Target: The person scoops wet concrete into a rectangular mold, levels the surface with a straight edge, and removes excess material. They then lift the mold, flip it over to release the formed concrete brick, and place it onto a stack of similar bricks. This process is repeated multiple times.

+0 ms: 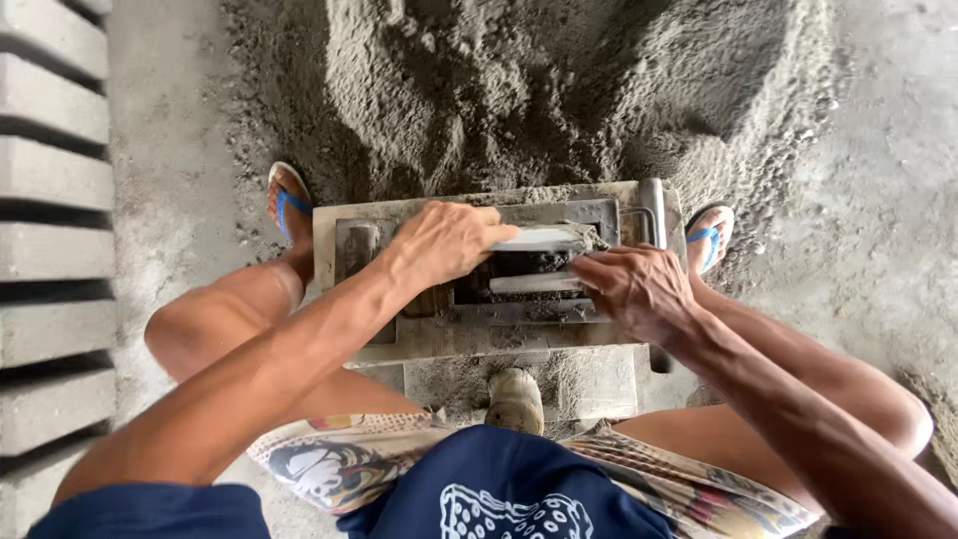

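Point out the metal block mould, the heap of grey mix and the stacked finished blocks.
metal block mould (419, 344): head view, on its bare front ledge.
heap of grey mix (559, 80): head view, on its middle slope.
stacked finished blocks (50, 250): head view, on one block's top face.

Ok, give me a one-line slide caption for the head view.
Both hands, left and right, press on a grey metal block mould beside a heap of grey cement mix.

Blue sandals (290, 205), grey sand heap (559, 90)

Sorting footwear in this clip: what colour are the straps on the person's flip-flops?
Blue straps on both flip-flops, clearest in the head view, either side of the mould.
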